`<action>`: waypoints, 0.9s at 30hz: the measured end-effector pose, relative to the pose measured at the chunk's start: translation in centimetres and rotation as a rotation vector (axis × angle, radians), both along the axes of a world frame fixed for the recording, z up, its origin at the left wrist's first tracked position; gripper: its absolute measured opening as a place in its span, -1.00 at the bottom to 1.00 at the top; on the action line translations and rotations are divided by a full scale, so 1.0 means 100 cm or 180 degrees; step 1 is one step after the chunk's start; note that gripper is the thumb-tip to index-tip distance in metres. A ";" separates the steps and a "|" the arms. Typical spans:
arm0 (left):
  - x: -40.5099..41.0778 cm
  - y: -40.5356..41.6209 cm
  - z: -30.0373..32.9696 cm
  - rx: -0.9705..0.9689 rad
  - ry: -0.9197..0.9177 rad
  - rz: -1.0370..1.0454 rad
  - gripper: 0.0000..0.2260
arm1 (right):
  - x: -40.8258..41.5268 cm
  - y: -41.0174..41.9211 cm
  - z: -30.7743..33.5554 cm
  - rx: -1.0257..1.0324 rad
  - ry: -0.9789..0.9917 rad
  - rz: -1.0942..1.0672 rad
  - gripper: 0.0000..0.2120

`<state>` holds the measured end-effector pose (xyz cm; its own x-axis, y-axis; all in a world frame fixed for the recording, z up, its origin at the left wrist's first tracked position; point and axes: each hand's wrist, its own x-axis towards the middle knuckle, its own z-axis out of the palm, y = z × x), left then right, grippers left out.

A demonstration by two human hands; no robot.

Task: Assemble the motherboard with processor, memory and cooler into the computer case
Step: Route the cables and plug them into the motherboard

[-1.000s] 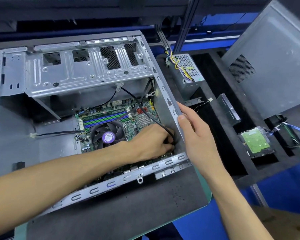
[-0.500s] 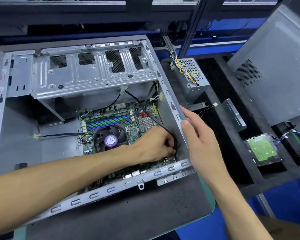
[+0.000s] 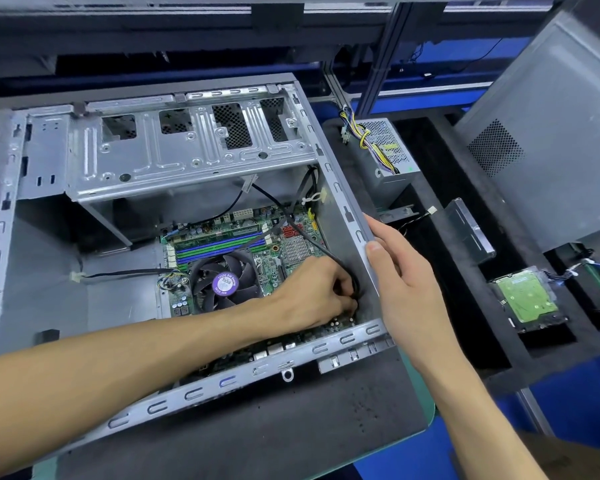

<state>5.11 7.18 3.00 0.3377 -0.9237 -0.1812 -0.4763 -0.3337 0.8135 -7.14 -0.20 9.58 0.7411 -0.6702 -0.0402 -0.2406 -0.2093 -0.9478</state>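
The open grey computer case (image 3: 42, 244) lies on its side on a dark mat. Inside it sits the green motherboard (image 3: 291, 252) with blue and green memory slots (image 3: 219, 249) and a black cooler fan (image 3: 226, 284) with a purple label. My left hand (image 3: 317, 294) reaches into the case's near right corner, fingers curled round a black cable (image 3: 329, 254) at the board's edge. My right hand (image 3: 400, 271) grips the case's right wall from outside, thumb on the rim.
A power supply (image 3: 388, 157) with yellow wires stands right of the case. In a black foam tray (image 3: 465, 327) lie a hard drive (image 3: 525, 297) and a black drive (image 3: 468, 230). A grey side panel (image 3: 551, 133) leans at far right.
Both hands stay in the same places on the cable and the case wall. Only the camera has shifted slightly, so the scene sits a little lower in view.
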 end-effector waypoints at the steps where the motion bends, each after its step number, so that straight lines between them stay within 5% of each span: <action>1: 0.000 0.000 0.000 -0.0020 0.0021 0.0027 -0.92 | 0.000 0.000 0.000 0.0001 0.0000 -0.0003 -0.64; 27: 0.001 -0.002 0.003 -0.0011 -0.0078 -0.0158 -0.93 | 0.000 0.000 0.001 -0.0021 0.0008 -0.0008 -0.63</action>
<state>5.22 7.02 3.34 0.2957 -0.9400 -0.1701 -0.5120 -0.3063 0.8025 -7.12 -0.18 9.67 0.7393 -0.6724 -0.0374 -0.2434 -0.2150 -0.9458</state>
